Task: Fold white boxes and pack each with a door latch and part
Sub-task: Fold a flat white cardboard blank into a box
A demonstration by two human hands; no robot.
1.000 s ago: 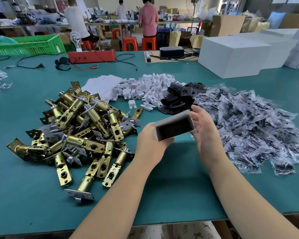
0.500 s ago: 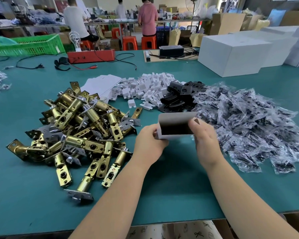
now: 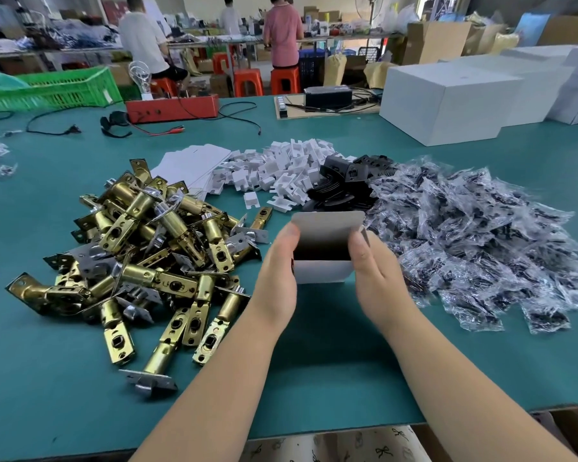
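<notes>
Both hands hold one small white box (image 3: pixel 324 248) just above the green table (image 3: pixel 314 361), and the box is the thing to look from. The left hand (image 3: pixel 277 271) presses on its left side with the thumb up by the top corner, and the right hand (image 3: pixel 377 278) grips its right side with the thumb near the flap. How the other fingers sit behind the box is hidden. The box mouth faces the person and looks dark and empty inside, with its top flap standing up. So I think the folding step is almost done and the packing step has not begun. To the left of the box lies a big heap of gold door latches (image 3: pixel 141 258), the closest ones just beside the left hand. To the right of the box lies a pile of small clear bags with dark parts (image 3: pixel 481 235). Beyond the box are little white pieces (image 3: pixel 281 171) and black plates (image 3: pixel 344 188). Next, one hand likely needs to let go, pick one latch, and slide it in while the other hand keeps the box open.
</notes>
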